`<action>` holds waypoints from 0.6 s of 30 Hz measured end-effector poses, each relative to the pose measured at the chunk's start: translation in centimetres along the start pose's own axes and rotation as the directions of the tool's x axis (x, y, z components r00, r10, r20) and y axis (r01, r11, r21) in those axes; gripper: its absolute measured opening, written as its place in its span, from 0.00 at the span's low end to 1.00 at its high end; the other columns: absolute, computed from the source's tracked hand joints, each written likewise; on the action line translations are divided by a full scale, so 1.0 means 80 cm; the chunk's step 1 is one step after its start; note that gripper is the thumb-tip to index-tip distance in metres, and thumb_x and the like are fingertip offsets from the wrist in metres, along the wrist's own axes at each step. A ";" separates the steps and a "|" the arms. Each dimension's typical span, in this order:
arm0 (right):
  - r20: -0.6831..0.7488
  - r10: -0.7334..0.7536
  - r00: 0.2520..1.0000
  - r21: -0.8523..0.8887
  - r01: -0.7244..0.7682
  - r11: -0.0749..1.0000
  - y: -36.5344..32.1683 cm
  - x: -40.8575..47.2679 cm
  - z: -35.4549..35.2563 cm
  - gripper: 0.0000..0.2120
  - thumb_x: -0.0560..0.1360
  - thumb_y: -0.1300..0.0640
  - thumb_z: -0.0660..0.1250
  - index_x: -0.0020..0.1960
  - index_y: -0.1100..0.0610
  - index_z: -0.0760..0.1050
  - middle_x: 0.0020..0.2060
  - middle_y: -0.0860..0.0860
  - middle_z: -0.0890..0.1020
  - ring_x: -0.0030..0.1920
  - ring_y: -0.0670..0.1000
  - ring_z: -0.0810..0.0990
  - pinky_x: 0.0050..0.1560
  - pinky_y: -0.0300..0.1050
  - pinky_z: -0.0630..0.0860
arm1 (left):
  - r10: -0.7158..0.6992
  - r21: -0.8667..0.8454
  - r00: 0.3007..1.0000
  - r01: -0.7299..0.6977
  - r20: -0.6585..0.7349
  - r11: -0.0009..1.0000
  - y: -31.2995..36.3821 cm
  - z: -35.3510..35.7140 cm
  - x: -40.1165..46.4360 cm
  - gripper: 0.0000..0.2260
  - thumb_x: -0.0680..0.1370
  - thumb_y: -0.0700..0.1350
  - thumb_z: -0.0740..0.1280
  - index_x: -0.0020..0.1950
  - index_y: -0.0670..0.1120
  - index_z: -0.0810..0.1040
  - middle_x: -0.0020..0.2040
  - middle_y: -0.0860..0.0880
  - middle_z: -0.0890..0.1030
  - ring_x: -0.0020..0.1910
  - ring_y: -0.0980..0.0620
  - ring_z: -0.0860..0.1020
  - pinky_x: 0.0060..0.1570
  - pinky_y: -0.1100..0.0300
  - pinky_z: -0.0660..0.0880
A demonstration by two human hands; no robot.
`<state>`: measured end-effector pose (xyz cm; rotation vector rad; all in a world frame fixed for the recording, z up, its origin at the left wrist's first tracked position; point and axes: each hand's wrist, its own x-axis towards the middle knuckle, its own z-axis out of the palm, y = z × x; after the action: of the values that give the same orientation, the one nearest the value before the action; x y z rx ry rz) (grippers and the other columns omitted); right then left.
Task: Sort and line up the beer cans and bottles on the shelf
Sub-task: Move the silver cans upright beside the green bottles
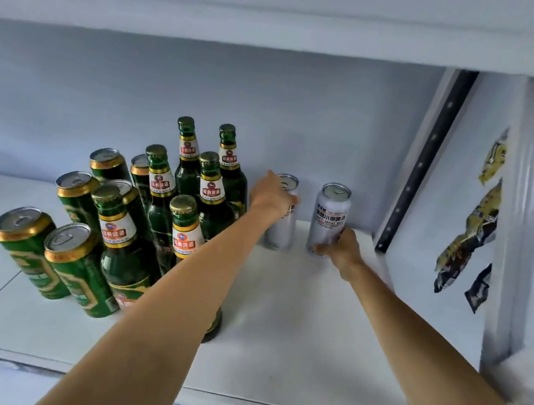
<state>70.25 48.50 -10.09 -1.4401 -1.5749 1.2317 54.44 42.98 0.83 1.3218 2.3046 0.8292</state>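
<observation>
A white shelf (292, 327) fills the view. The left hand (272, 194) grasps one silver can (280, 228), hiding its label; the right hand (342, 248) grips another silver can (330, 211), far right. Green bottles (159, 193) and green cans (69, 263) crowd left, overlapping.

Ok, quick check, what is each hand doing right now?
Left hand: grip wrapped around the upper part of the left silver can.
Right hand: grip on the lower part of the right silver can.
</observation>
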 end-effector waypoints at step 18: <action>0.025 0.086 0.996 -0.444 -0.066 0.893 -0.030 -0.036 -0.029 0.47 0.67 0.50 0.77 0.76 0.61 0.54 0.72 0.58 0.66 0.71 0.58 0.67 0.65 0.50 0.71 | 0.117 0.180 0.992 -0.124 0.052 0.976 -0.002 -0.011 -0.031 0.32 0.75 0.56 0.67 0.73 0.42 0.62 0.67 0.41 0.71 0.65 0.41 0.72 0.58 0.48 0.75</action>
<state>72.04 46.32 -6.71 -1.7795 -1.9343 0.9863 55.03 40.51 1.42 1.5552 2.3334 0.6316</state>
